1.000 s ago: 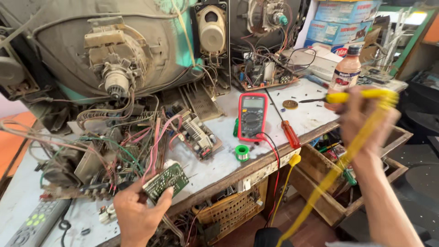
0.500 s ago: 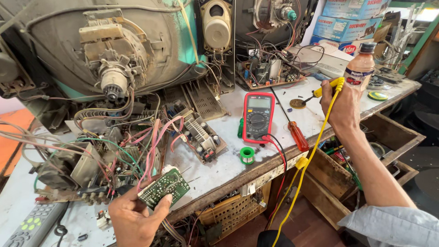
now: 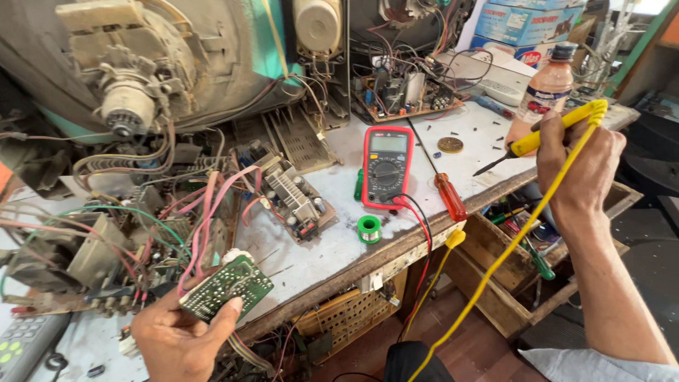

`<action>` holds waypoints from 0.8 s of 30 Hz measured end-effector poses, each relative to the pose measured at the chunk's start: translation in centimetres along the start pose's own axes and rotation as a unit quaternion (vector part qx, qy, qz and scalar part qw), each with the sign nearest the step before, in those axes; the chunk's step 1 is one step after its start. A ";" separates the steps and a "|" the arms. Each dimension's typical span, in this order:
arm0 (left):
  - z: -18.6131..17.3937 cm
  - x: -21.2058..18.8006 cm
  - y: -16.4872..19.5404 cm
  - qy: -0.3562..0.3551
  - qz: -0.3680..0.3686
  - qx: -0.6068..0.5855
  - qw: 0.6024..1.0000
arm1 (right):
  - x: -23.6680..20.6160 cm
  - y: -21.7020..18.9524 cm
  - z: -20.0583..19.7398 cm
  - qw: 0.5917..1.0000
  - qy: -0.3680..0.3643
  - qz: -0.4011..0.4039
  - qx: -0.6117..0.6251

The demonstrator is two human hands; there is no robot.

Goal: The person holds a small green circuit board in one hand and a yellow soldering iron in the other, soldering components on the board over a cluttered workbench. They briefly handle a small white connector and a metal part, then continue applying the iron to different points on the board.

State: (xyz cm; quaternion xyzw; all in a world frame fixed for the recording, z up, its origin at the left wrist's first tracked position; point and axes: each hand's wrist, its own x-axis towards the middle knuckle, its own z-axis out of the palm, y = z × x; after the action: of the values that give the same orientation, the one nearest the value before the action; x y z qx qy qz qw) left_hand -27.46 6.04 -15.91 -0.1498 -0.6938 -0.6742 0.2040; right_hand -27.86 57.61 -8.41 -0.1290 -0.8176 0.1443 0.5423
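Pinching a small green circuit board (image 3: 228, 286) between thumb and fingers (image 3: 225, 320), your left hand (image 3: 180, 339) keeps it up off the surface (image 3: 332, 244), well left of and below the red multimeter (image 3: 386, 168), component face toward you, probably so the joints can be read. Pink and red wires (image 3: 205, 219) still tie it to the gutted chassis (image 3: 106, 233) left of the multimeter, so it can't go far. Board's long axis runs lower-left to upper-right, tilted up at the far end.

Your right hand (image 3: 578, 166) is closed around a yellow soldering iron (image 3: 548, 134), well right of the multimeter, held like a pen above the surface edge. Long axis near horizontal, dark tip pointing left and slightly down toward the multimeter, yellow cord (image 3: 495, 262) trailing off the back and hanging to the floor. Likely parked clear of everything because the tip is hot.

Just right of the multimeter lies a red-handled screwdriver (image 3: 444, 189); just below it, a green solder spool (image 3: 368, 228); far right, a plastic bottle (image 3: 543, 92).
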 end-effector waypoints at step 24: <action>1.3 -0.5 -0.5 0.004 0.048 0.075 0.996 | -1.5 3.4 0.2 0.982 0.015 0.002 0.190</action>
State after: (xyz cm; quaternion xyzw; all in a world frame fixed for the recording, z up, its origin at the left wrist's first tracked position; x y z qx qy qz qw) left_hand -27.36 7.34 -16.64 -0.1649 -0.7333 -0.6106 0.2494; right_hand -27.25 60.20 -11.08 -0.0275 -0.7669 0.2958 0.5689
